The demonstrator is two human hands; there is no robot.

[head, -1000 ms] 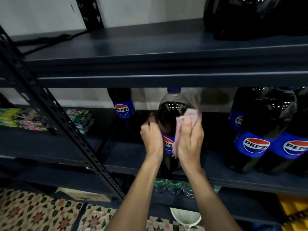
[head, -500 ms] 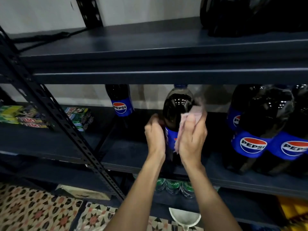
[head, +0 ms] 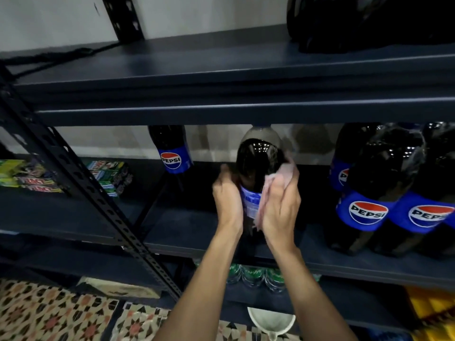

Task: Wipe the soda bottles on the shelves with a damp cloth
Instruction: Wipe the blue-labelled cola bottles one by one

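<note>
Both my hands on one Pepsi bottle, cloth against its side

The Pepsi bottle [head: 258,163] stands upright on the middle shelf [head: 187,227], about halfway along it and near its front edge. My left hand [head: 227,203] grips the bottle's left flank at the blue label, fingers curled round it with their tips hidden behind the plastic. My right hand [head: 280,212] holds the pink cloth [head: 280,174] against the right flank, fingers close together and bent over the fabric, which bunches above my knuckles and hangs below my palm. Toward the right end of the middle shelf stands a cluster of Pepsi bottles [head: 369,210], and toward the back on the left side a lone bottle [head: 171,153]. Below the middle shelf I see green-capped bottles [head: 253,274]; above it, the top shelf [head: 221,70].
</note>
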